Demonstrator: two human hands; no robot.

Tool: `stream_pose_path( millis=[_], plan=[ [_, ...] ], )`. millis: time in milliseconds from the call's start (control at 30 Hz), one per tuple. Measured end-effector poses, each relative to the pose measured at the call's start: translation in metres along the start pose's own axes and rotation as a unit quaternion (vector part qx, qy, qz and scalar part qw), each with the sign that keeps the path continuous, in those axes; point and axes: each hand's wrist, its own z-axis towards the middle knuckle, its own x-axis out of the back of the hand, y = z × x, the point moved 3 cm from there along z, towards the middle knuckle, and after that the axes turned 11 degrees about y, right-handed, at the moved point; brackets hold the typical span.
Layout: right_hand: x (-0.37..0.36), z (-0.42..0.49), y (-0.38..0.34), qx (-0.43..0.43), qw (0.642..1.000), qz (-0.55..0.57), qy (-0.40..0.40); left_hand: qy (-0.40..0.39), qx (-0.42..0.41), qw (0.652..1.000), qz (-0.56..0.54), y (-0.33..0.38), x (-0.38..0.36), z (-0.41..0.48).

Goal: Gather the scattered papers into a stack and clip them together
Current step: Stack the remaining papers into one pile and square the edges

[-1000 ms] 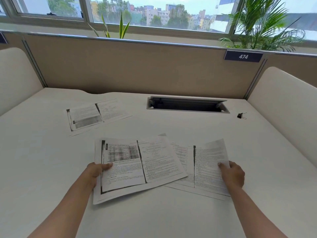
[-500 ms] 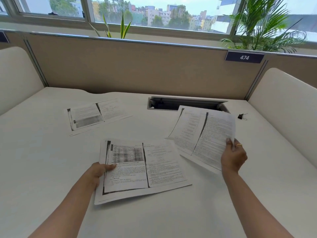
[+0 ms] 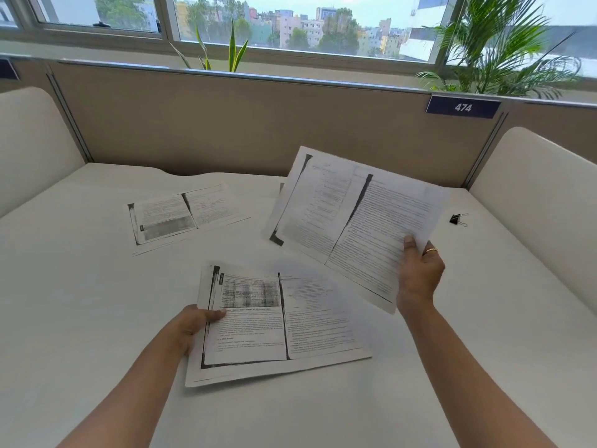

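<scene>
Above: my right hand (image 3: 420, 273), fingers pinched on the lifted sheets (image 3: 355, 227), holds them tilted clear of the worktop (image 3: 80, 302). Below: my left hand (image 3: 190, 324) grips the near sheets' (image 3: 277, 321) left edge. A third sheet (image 3: 184, 218) lies far left; the binder clip (image 3: 457, 219) far right.

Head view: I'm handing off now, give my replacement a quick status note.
Right hand holds printed white sheets lifted above the white desk. Left hand grips the near printed paper lying flat by its left edge. A third printed paper lies untouched far left. Small black binder clip waits far right. Nothing stacked or clipped yet; gather all, then clip.
</scene>
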Motion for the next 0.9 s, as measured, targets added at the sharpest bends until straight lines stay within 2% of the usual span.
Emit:
stream_pose_path(
  millis=[167,300,467,633,767,900],
  plan=[
    [0.0,-0.01,0.031,-0.078,0.987,-0.079,-0.12,-0.037,0.008,0.998,0.04,0.0,-0.001,0.001],
    [0.008,-0.013,0.059,-0.132,0.95,-0.168,-0.227,-0.044,-0.016,0.996,0.079,-0.001,-0.002,-0.002],
    [0.021,-0.015,0.077,-0.15,0.921,-0.232,-0.274,-0.024,-0.004,0.998,0.064,0.001,0.003,0.001],
    [0.021,-0.021,0.084,-0.13,0.907,-0.278,-0.288,-0.037,0.005,0.998,0.049,-0.007,0.007,0.024],
    [0.013,-0.031,0.085,-0.089,0.892,-0.312,-0.314,-0.043,0.005,0.998,0.04,-0.001,0.004,0.009],
    [0.002,-0.041,0.085,-0.047,0.862,-0.349,-0.365,-0.06,-0.005,0.997,0.054,0.001,-0.004,0.001]
  ],
)
